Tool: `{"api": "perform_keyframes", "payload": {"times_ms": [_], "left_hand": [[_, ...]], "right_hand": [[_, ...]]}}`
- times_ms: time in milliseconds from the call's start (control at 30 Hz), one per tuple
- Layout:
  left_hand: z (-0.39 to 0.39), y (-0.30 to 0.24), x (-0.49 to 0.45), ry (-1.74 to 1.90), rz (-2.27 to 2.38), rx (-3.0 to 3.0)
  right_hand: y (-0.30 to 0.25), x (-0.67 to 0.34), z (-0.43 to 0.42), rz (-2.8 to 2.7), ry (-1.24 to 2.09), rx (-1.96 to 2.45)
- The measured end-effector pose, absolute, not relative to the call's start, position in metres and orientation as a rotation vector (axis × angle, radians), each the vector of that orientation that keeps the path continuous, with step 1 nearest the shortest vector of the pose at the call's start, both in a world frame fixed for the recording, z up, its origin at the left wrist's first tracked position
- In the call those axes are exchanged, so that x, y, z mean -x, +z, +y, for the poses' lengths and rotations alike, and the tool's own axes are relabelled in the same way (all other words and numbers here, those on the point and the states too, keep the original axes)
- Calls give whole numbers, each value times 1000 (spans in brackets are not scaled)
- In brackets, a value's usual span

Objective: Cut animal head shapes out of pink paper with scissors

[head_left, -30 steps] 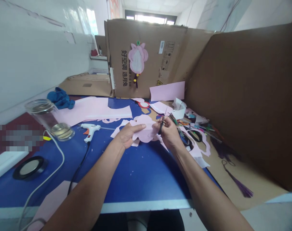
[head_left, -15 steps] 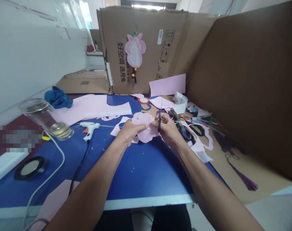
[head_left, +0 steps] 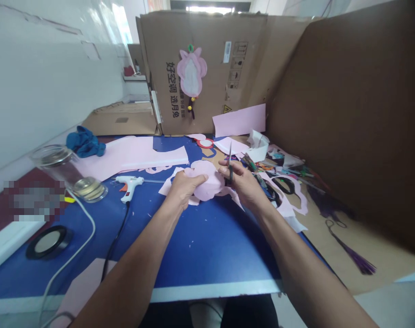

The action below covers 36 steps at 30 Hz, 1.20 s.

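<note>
Between my hands, above the blue table point(head_left: 200, 255), is a pink scalloped cutout point(head_left: 209, 182) that looks like felt or paper. My left hand point(head_left: 187, 187) pinches its left side, thumb on top. My right hand point(head_left: 240, 180) is closed round a pair of scissors point(head_left: 231, 168) with dark handles; the blades point up, away from me. The right fingertips are close to the cutout's right edge, and whether they touch it I cannot tell. Pink offcuts lie under and beside the cutout.
A white glue gun point(head_left: 130, 187) with its cord lies left, near a glass jar point(head_left: 70, 173) and black tape roll point(head_left: 48, 242). Pink sheets point(head_left: 139, 152) spread behind. A pink ornament point(head_left: 191, 73) hangs on the cardboard box point(head_left: 255, 59). Scraps and a purple tassel point(head_left: 354, 255) lie right.
My right hand with the scissors has moved slightly right, off the cutout's edge. The cutout appears turned a little in my left hand. The whole view has shifted slightly.
</note>
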<state>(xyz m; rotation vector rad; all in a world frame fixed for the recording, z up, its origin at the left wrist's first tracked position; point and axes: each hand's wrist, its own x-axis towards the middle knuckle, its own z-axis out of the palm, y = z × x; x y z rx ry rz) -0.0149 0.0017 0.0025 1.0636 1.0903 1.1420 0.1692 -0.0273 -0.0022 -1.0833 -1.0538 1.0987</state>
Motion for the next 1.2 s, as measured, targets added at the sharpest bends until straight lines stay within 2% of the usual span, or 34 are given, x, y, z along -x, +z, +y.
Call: {"api": "perform_keyframes", "payload": {"times_ms": [100,167,267,567,767,1000,1200], "left_hand": [[11,-3,20,1251,1082,-1000],[17,-5,26,1329,1072,-965],[23,-6,33,1384,1075,-949],[23,1,40,1469,1003,-875],[24,4,41,1452,995,-801],[23,7,40,1451,963,-795],[23,6,40,1436,937,-802]], "right_hand": [[4,-178,-32,-1307,669,1294],[4,-182,-35,-1455,549,1331],[-3,-178,-38,-1620,616,1319],[-12,-150,-44,-1670,1129,1174],[-16,-152,-42,-1721,940,1235],[-6,-153,-49,-1876,534,1423],[2,-153,-52,-1910,394,1533]]}}
